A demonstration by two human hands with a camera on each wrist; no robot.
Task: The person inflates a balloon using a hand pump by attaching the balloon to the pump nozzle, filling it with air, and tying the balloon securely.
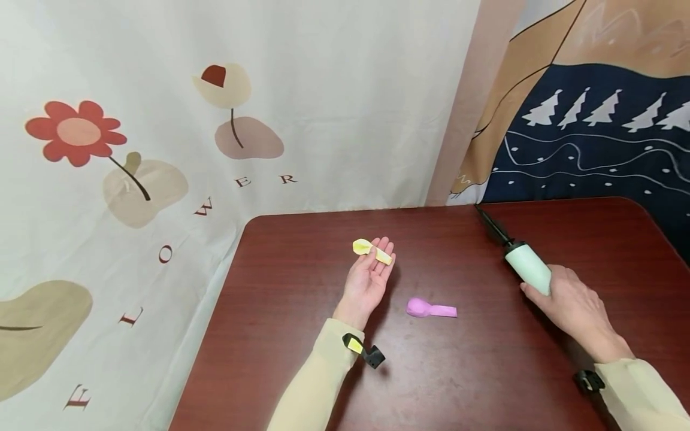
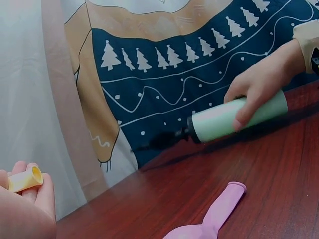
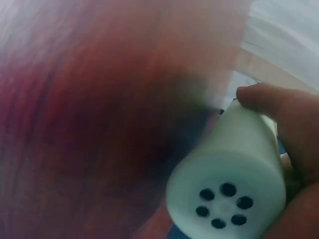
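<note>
Palm up, my left hand [image 1: 368, 281] holds a limp yellow balloon [image 1: 384, 256] under its thumb, across the fingers. In the left wrist view the yellow balloon's open neck [image 2: 36, 175] points to the right. My right hand [image 1: 577, 308] grips a pale green balloon pump [image 1: 528, 267] round its barrel. The pump's black nozzle [image 1: 493, 224] points toward the table's back edge. In the right wrist view the holed end cap [image 3: 224, 199] faces the camera. An uninflated purple balloon [image 1: 426, 308] lies on the table between the two hands.
The dark red wooden table [image 1: 291, 299] has rounded back corners. Right behind it hangs a pale curtain [image 1: 350, 120] with flower prints. A navy cloth panel [image 1: 598, 149] with white trees hangs at the back right.
</note>
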